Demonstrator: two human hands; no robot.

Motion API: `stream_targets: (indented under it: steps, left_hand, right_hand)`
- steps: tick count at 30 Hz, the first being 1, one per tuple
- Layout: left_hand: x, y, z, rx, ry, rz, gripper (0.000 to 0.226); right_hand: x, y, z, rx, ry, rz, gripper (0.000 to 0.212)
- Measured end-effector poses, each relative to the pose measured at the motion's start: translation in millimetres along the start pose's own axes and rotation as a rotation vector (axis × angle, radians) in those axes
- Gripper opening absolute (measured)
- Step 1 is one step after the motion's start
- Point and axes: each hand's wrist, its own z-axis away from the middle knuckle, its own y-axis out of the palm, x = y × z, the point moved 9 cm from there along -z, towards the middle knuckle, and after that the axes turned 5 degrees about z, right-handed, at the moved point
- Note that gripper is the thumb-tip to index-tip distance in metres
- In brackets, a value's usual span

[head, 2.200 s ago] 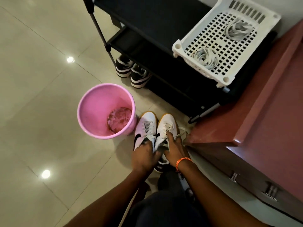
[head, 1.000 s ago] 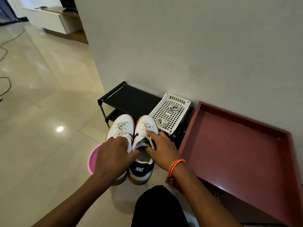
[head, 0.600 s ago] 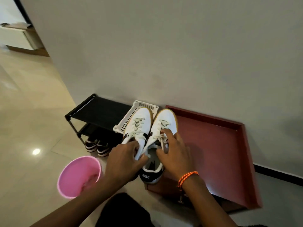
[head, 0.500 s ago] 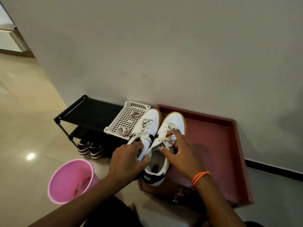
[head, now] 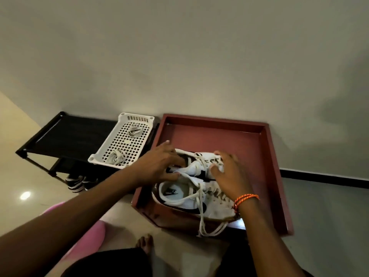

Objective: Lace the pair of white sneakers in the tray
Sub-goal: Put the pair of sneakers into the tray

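While both sneakers (head: 196,193) lie light in the red tray (head: 276,176), left hand (head: 159,166) grips one collar; right hand (head: 229,174) presses laces (head: 201,214), limp.

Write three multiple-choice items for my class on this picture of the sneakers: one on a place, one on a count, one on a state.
1. Where do the white sneakers lie?
A. On the black rack
B. In the red tray
C. In the pink bucket

2. How many lace bundles lie in the white basket?
A. Two
B. Four
C. None

3. What is the state of the near sneaker's lace?
A. Tied in a bow
B. Missing
C. Loose, its ends hanging over the tray's front rim

Answers:
1. B: both shoes lie inside the red tray, with the left hand and the right hand on them.
2. A: two lace bundles lie in the white basket, one far and one near.
3. C: the near sneaker's lace trails untied over the rim.
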Motion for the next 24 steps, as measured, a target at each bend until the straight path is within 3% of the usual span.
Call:
stream_targets:
  steps: [3,6,15,18,21,24]
  left_hand:
    - [17,4,-25,0.067,0.03,0.06,0.057]
    - [25,9,-51,0.131,0.067,-0.031,0.044]
    - [15,-9,-123,-0.102,-0.02,-0.237,0.061]
    - [8,-6,-141,-0.225,-0.023,-0.271,0.05]
    - [3,0,-148,-0.352,-0.101,-0.117,0.044]
    - [0,10,-123,-0.529,-0.285,0.187,0.052]
  right_hand:
    - [-16,1,-4,0.082,0.018,0.033,0.047]
    - [-30,-10,-4,0.081,0.062,0.019,0.045]
    - [-32,-2,8,0.166,0.167,0.099,0.063]
    - [-43,-3,9,0.151,0.23,0.163,0.071]
    - [-53,-2,8,0.147,0.262,0.21,0.048]
    - [-59,-5,7,0.134,0.265,0.236,0.041]
